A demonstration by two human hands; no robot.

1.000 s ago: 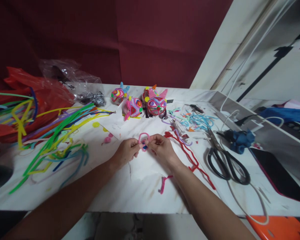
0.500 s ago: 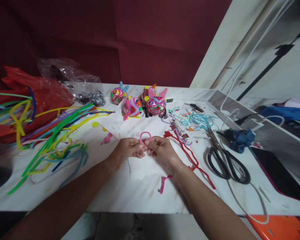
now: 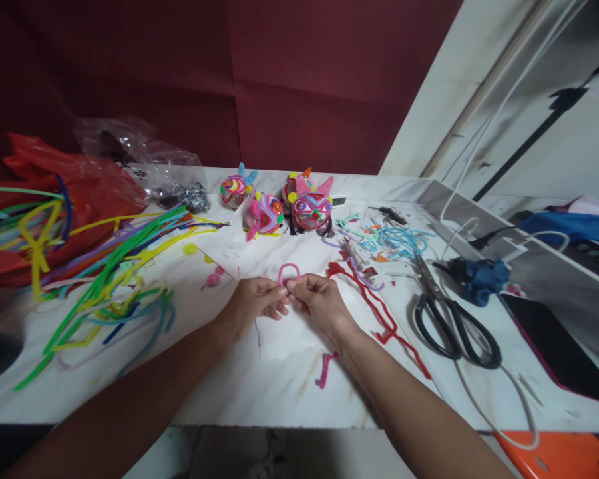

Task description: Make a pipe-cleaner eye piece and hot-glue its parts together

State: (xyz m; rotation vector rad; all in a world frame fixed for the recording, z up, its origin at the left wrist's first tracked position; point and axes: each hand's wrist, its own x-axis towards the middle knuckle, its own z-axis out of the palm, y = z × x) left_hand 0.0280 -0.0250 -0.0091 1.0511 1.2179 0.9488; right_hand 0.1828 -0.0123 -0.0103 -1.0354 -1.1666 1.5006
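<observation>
A pink pipe cleaner (image 3: 289,265) bent into a small loop stands up between my fingertips. My left hand (image 3: 254,301) pinches its lower left side, and my right hand (image 3: 319,297) pinches it from the right; the two hands nearly touch. Below my right hand a short dark pink piece (image 3: 325,370) lies on the white table (image 3: 279,406). Long red pipe cleaners (image 3: 379,306) lie just right of that hand. Behind the hands sit several colourful wrapped figures, one with pink ears (image 3: 313,207).
Green, yellow and blue pipe cleaners (image 3: 110,266) spread over the left side beside a red bag (image 3: 80,179). Large black-handled scissors (image 3: 436,306), a glue tube (image 3: 358,255), light blue scraps (image 3: 402,239) and a dark phone (image 3: 554,339) are on the right, with a white cable.
The pink loop has shifted slightly left and looks a little more closed. My fingers have moved slightly, still pinching it.
</observation>
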